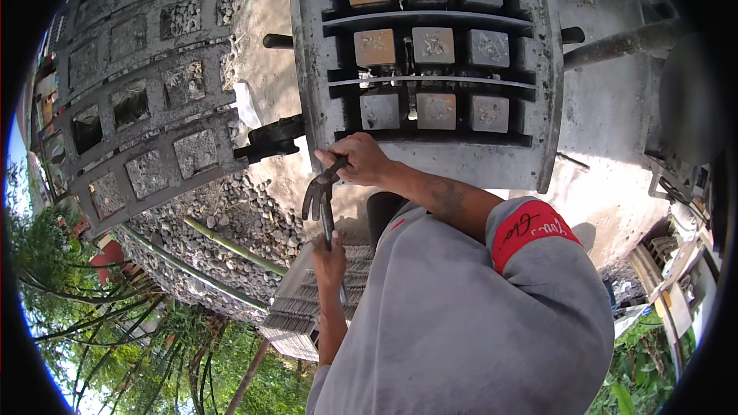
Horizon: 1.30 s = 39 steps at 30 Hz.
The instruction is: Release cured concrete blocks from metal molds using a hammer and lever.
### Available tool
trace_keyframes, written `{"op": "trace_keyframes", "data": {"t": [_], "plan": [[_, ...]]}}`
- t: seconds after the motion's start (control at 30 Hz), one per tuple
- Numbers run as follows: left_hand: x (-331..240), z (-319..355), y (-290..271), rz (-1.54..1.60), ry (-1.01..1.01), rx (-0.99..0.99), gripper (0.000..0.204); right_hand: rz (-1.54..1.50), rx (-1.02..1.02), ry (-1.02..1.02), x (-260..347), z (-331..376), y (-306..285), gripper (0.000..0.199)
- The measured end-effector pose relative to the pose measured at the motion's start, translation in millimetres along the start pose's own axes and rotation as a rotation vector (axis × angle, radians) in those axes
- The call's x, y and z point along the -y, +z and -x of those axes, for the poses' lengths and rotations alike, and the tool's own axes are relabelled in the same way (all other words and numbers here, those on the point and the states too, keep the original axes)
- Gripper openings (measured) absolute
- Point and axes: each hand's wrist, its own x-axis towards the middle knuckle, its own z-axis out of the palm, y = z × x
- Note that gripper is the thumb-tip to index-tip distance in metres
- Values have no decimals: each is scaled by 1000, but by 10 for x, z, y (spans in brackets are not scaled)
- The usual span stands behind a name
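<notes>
My left hand (330, 263) is closed around the handle of a claw hammer (317, 190), its forked claw pointing down and to the left. My right hand (363, 160) is closed at the hammer's head, where the fingers partly cover the metal. Both hands are at the near left corner of a large grey metal block mould (430, 155). Rows of square metal cores (433, 46) sit inside the mould, some rusty orange and topped with crumbs of concrete. Thin metal bars run crosswise between the rows.
Rows of grey hollow concrete blocks (157, 127) stand at the left, beside a black metal bracket (273, 138) on the mould. Gravel (238, 219), green bamboo poles (231, 244) and a slatted stack (292, 303) lie nearer. A thick pole (623, 44) extends at the right.
</notes>
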Motion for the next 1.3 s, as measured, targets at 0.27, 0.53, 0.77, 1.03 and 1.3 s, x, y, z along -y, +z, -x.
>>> {"op": "trace_keyframes", "data": {"t": [0.27, 0.53, 0.77, 1.03, 1.3], "plan": [[-510, 468, -262, 585, 103, -187, 52, 74, 29, 5, -349, 137, 46, 35], [-580, 511, -405, 613, 405, -57, 63, 127, 20, 19, -229, 50, 197, 39], [-387, 464, -380, 583, 393, -59, 59, 15, -34, -89, -315, 146, 163, 38], [-143, 396, -364, 466, 393, -30, 57, 58, -21, -45, -227, 227, 227, 39], [-203, 489, -413, 562, 543, -20, 60, 59, -82, -139, -246, 227, 199, 37]]}}
